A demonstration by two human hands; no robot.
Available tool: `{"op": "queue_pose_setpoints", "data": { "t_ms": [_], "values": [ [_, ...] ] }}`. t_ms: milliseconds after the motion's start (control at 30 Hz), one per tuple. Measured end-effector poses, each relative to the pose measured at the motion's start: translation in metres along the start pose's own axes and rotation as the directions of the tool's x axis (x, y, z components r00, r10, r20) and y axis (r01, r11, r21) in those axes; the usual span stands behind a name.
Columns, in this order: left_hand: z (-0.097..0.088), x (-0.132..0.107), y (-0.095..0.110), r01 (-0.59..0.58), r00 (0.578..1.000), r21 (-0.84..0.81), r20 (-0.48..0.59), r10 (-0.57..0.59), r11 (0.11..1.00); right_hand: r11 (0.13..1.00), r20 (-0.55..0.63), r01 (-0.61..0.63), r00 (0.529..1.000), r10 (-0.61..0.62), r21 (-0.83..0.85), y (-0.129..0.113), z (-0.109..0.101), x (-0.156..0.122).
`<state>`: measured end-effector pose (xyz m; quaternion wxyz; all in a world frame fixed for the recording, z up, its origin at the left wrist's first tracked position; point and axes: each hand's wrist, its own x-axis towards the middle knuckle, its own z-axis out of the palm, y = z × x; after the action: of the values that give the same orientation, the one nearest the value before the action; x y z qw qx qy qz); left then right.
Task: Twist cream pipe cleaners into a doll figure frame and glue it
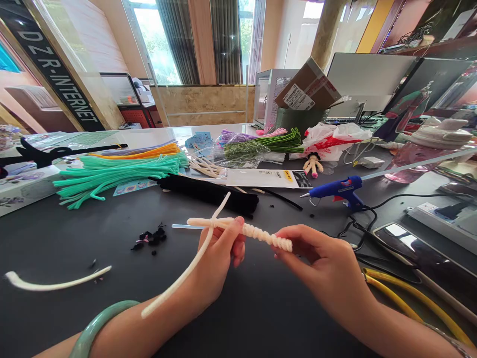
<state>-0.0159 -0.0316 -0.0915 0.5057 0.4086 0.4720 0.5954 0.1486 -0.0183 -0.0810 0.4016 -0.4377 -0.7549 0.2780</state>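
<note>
Between my two hands runs a cream pipe cleaner [260, 233], wound into a tight coil along its right part. My left hand [219, 248] pinches it where the coil meets straight stems. From that grip a loose pipe cleaner end [182, 278] hangs down over my wrist, and its short tip points up. The thumb and fingertips of my right hand [316, 253] close on the coil's right end. A translucent glue stick [182, 226] lies behind my left hand. At the left, a single cream pipe cleaner [55, 284] rests on the dark table.
Beyond my hands lie a black pipe cleaner bundle [208, 193], a mint green bundle [122, 171] and a white packet [261, 178]. A blue glue gun [335, 190] stands right, its cord trailing near yellow-handled pliers [413, 298]. Black scraps [151, 237] lie left. A pink bottle [413, 154] stands far right.
</note>
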Motion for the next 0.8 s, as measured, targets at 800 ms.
{"op": "queue_pose_setpoints", "data": {
  "t_ms": [800],
  "values": [
    [0.001, -0.006, 0.007, 0.027, 0.964, -0.265, 0.26, 0.045, 0.964, 0.883, -0.082, -0.057, 0.991, 0.108, 0.466, -0.008, -0.003, 0.003]
  ]
}}
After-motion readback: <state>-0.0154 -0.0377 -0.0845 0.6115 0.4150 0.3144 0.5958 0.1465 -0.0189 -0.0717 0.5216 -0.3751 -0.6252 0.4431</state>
